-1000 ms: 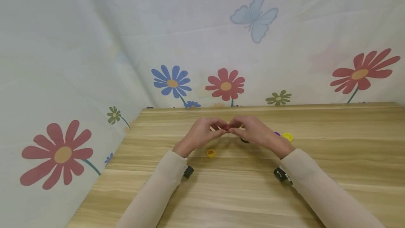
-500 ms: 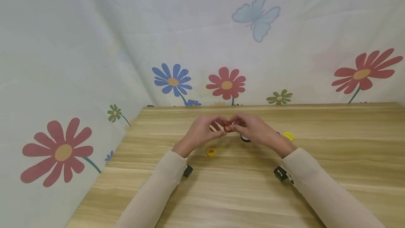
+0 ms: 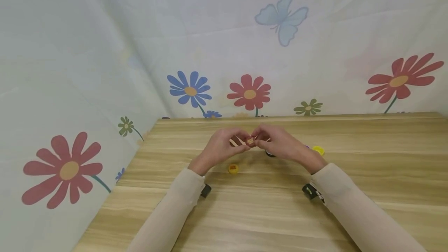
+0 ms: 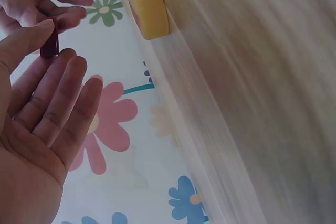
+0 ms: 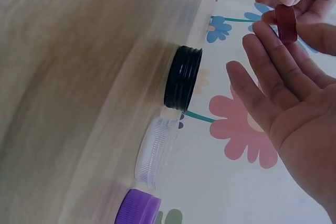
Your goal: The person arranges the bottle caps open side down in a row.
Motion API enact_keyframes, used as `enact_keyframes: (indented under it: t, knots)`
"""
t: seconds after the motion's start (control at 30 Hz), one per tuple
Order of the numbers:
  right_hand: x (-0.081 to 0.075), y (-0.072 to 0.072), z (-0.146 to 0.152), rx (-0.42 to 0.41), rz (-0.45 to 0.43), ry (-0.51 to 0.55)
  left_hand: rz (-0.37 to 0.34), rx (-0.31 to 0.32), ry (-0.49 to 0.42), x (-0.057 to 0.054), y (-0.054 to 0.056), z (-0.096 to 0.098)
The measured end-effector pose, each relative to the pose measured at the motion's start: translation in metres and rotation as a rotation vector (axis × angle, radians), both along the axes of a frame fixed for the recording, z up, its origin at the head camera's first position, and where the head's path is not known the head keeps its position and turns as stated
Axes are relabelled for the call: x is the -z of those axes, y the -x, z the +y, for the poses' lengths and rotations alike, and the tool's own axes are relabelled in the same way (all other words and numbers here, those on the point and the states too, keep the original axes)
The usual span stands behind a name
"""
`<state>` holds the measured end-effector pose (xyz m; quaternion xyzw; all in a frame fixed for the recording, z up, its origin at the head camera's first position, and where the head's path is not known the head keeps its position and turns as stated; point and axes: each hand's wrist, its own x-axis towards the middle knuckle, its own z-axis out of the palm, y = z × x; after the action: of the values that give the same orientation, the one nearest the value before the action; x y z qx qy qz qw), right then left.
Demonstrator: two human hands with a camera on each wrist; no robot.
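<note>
Between both hands, above the table (image 3: 266, 209), is a small red bottle cap (image 3: 250, 141) with pale print on its face. My left hand (image 3: 222, 144) pinches its left edge with thumb and fingertips. From the other side my right hand (image 3: 278, 143) pinches it too. The left wrist view shows the red cap (image 4: 50, 43) edge-on under the left thumb, the other fingers spread loosely. Nearest to the left hand lies a yellow cap (image 3: 233, 169) with reddish print. A black lid (image 3: 269, 153) sits partly hidden behind the right hand.
Past the right wrist lie another yellow cap (image 3: 318, 150) and a purple cap (image 5: 137, 208), mostly hidden in the head view. The right wrist view shows a clear cap (image 5: 156, 150) between the purple cap and the black lid. A flower-printed cloth (image 3: 210, 42) hangs behind the table.
The red cap, first seen edge-on between the fingertips, has turned so its printed face shows toward the head camera. Both hands have stayed in nearly the same place.
</note>
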<state>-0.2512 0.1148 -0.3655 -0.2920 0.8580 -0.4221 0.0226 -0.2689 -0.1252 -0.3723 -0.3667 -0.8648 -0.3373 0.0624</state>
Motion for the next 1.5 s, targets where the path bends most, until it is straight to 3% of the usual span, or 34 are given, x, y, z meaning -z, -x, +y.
enact_keyframes:
  t: [0.23, 0.7, 1.0, 1.33, 1.5]
  knots:
    - [-0.002, -0.001, 0.001, -0.033, 0.027, -0.006, -0.042, 0.009, -0.021, -0.005, -0.002, -0.003]
    - [-0.013, -0.011, -0.005, -0.002, 0.075, -0.021, -0.080, 0.029, -0.038, -0.013, -0.009, -0.005]
    - [-0.013, -0.017, -0.010, -0.049, 0.185, -0.079, -0.036, 0.038, 0.036, -0.014, -0.016, -0.009]
    - [-0.005, -0.019, -0.009, -0.062, 0.107, -0.115, -0.041, 0.025, 0.117, -0.008, -0.018, -0.010]
    - [0.002, -0.018, -0.010, -0.078, 0.079, -0.140, -0.096, 0.002, 0.143, -0.002, -0.019, -0.009]
